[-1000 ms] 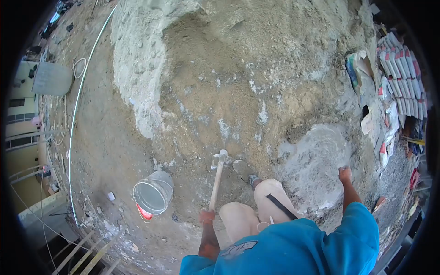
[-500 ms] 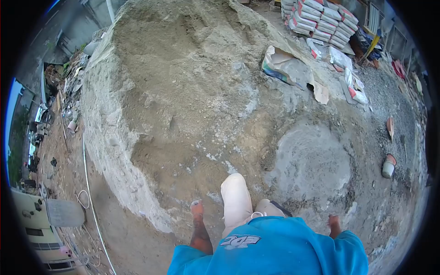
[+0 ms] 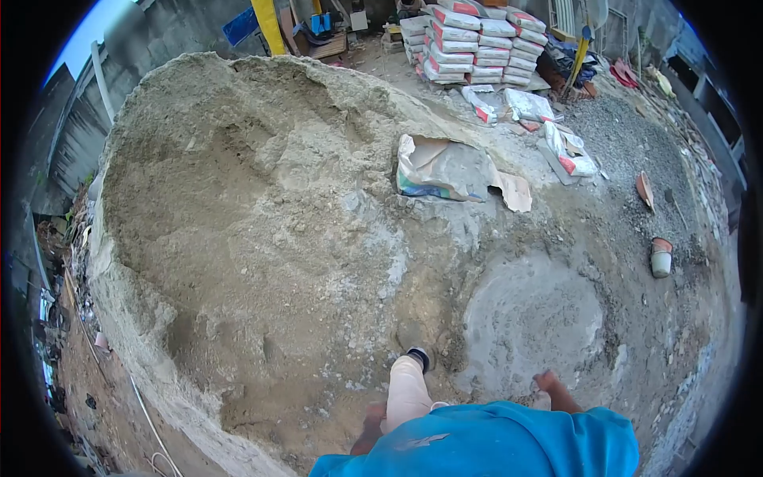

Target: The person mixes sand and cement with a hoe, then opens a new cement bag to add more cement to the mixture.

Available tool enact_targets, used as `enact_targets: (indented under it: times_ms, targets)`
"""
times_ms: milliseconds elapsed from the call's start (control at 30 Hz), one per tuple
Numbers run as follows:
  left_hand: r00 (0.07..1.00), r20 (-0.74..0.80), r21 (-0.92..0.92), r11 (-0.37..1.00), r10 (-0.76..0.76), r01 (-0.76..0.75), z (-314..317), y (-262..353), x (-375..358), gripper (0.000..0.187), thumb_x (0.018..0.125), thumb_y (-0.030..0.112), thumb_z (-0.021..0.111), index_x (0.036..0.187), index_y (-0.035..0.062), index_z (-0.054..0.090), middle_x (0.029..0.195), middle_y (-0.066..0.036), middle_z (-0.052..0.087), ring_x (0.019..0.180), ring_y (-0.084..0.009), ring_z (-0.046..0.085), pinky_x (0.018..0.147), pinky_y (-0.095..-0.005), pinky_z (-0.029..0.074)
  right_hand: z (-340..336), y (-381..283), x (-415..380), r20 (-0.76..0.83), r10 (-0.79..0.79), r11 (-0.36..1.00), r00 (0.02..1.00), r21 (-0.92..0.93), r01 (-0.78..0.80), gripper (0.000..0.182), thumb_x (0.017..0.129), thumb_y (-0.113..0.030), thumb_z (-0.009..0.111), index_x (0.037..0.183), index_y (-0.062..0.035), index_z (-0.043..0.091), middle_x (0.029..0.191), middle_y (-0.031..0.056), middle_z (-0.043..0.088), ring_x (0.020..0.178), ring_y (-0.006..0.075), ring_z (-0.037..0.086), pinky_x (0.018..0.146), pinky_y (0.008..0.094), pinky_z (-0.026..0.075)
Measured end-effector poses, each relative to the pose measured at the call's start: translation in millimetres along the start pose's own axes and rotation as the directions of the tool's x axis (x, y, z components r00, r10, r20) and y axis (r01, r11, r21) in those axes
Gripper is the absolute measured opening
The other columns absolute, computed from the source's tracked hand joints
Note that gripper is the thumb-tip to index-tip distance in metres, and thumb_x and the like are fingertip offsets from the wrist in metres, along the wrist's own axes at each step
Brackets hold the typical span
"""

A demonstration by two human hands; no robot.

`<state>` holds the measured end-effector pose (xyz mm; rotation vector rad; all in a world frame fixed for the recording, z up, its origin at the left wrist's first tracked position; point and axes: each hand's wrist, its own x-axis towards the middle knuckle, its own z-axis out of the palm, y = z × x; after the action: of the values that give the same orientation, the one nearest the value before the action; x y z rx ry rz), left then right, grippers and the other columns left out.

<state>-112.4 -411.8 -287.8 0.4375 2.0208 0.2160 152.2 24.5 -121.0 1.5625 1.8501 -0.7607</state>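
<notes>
Pale hose (image 3: pixel 155 421) on the ground, lower left; big sand pile (image 3: pixel 222 207) fills the left and middle, pale along its left edge; yellow post (image 3: pixel 269 25) behind it; left hand (image 3: pixel 375 412) low, just beside the light-trousered leg (image 3: pixel 408 389), partly blurred, nearest to the leg and the sand; can't tell if its grip is closed or loose, no held thing visible; dark shoe (image 3: pixel 419 358) at the end of that leg; torn open bag (image 3: pixel 453 168) on its side at the pile's right flank, grey material in it; stacked bags (image 3: pixel 477 49) at the back, white with red; round grey wet patch (image 3: pixel 532 318) right of the shoe; right hand (image 3: pixel 547 381) at the patch's near edge, contact unclear, no held thing visible, grip can't be told; loose bags (image 3: pixel 569 151) beyond the patch; gravel (image 3: pixel 636 135) farther right; reddish dish (image 3: pixel 644 191) tilted on it; small pot (image 3: pixel 660 258) nearer, reddish top, pale bottom.
</notes>
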Motion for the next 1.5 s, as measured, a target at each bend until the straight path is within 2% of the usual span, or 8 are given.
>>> enact_targets:
  times_ms: [300, 433, 467, 567, 733, 1233, 1333, 1500]
  targets:
    - [0.903, -0.262, -0.858, 0.510, -0.341, -0.056, -229.6, 66.7, 50.5, 0.030, 0.076, 0.030, 0.053, 0.079, 0.0004, 0.058, 0.065, -0.007, 0.058, 0.060, -0.0200, 0.057, 0.049, -0.0318, 0.045, -189.9, -167.6, 35.6, -0.569, -0.057, 0.350, 0.820, 0.758, 0.550, 0.012, 0.080, -0.015, 0.049, 0.081, -0.0037, 0.052, 0.073, 0.0073, 0.055, 0.063, 0.0139, 0.055, 0.054, 0.0274, 0.047]
    - [0.887, -0.371, -0.722, 0.686, -0.275, -0.089, -282.8, 38.0, 139.7, 0.018, 0.077, 0.021, 0.053, 0.074, 0.0038, 0.052, 0.064, -0.006, 0.053, 0.050, -0.0183, 0.054, 0.042, -0.0308, 0.044, -79.2, -66.3, 109.4, -0.809, -0.230, 0.960, 0.541, -0.097, 0.263, 0.025, 0.080, -0.022, 0.051, 0.090, 0.0003, 0.052, 0.077, 0.0110, 0.057, 0.065, 0.0189, 0.058, 0.054, 0.0293, 0.048]
    - [0.892, -0.366, -0.710, 0.699, -0.266, -0.082, -294.5, 49.3, 138.3, 0.018, 0.077, 0.021, 0.053, 0.074, 0.0038, 0.052, 0.064, -0.006, 0.053, 0.050, -0.0183, 0.054, 0.042, -0.0308, 0.044, -67.9, -66.9, 73.1, -0.483, 0.084, 0.775, 0.871, 0.581, 0.248, 0.025, 0.078, -0.022, 0.053, 0.086, 0.0025, 0.055, 0.075, 0.0128, 0.057, 0.066, 0.0223, 0.059, 0.053, 0.0309, 0.048]
    - [0.920, -0.334, -0.638, 0.768, -0.203, -0.062, -335.6, 97.0, 143.0, 0.022, 0.077, 0.023, 0.055, 0.079, 0.0016, 0.053, 0.068, -0.008, 0.055, 0.053, -0.0198, 0.055, 0.043, -0.0313, 0.045, 38.9, -2.5, 48.7, -0.332, 0.109, 0.920, 0.937, 0.391, 0.032, 0.027, 0.079, -0.023, 0.047, 0.087, 0.0011, 0.055, 0.084, 0.0183, 0.055, 0.073, 0.0292, 0.056, 0.060, 0.0367, 0.044]
    - [0.949, -0.301, -0.314, 0.949, -0.091, -0.009, -332.7, 142.6, 213.7, 0.027, 0.076, 0.026, 0.056, 0.078, -0.0011, 0.057, 0.072, -0.010, 0.058, 0.059, -0.0205, 0.058, 0.048, -0.0338, 0.045, 65.1, -21.4, -37.2, 0.365, 0.610, 0.283, 0.703, 0.728, -0.624, 0.035, 0.081, -0.031, 0.043, 0.092, 0.0005, 0.055, 0.092, 0.0227, 0.057, 0.080, 0.0299, 0.057, 0.072, 0.0363, 0.045]
    - [0.999, -0.040, 0.337, 0.941, 0.018, -0.003, -369.9, 315.8, 360.7, 0.047, 0.071, 0.044, 0.055, 0.100, 0.0076, 0.059, 0.107, -0.018, 0.055, 0.099, -0.0340, 0.051, 0.086, -0.0391, 0.040, -174.4, -327.2, 439.3, -0.183, -0.197, 0.964, 0.963, 0.142, 0.224, 0.050, 0.078, -0.043, 0.044, 0.091, 0.0041, 0.058, 0.098, 0.0236, 0.056, 0.095, 0.0366, 0.052, 0.084, 0.0425, 0.038]
    - [0.957, -0.278, -0.034, 0.997, -0.080, 0.073, -444.7, 464.6, 315.6, 0.055, 0.069, 0.045, 0.058, 0.088, -0.0061, 0.058, 0.088, -0.027, 0.057, 0.085, -0.0390, 0.056, 0.070, -0.0437, 0.044, -224.8, -426.9, 434.7, 0.181, -0.044, 0.486, 0.982, 0.863, -0.138, 0.024, 0.079, -0.030, 0.047, 0.091, -0.0139, 0.060, 0.079, 0.0152, 0.060, 0.074, 0.0348, 0.057, 0.068, 0.0413, 0.044]
    - [0.904, -0.426, -0.113, 0.988, 0.047, -0.105, -446.9, 507.4, 387.4, 0.039, 0.067, 0.027, 0.065, 0.091, -0.0018, 0.056, 0.081, -0.016, 0.061, 0.077, -0.0318, 0.059, 0.069, -0.0391, 0.045, -108.9, -457.6, 525.5, 0.153, -0.034, 0.807, 0.988, 0.587, -0.063, 0.056, 0.070, -0.049, 0.056, 0.089, 0.0043, 0.056, 0.075, 0.0142, 0.059, 0.071, 0.0268, 0.058, 0.065, 0.0353, 0.045]
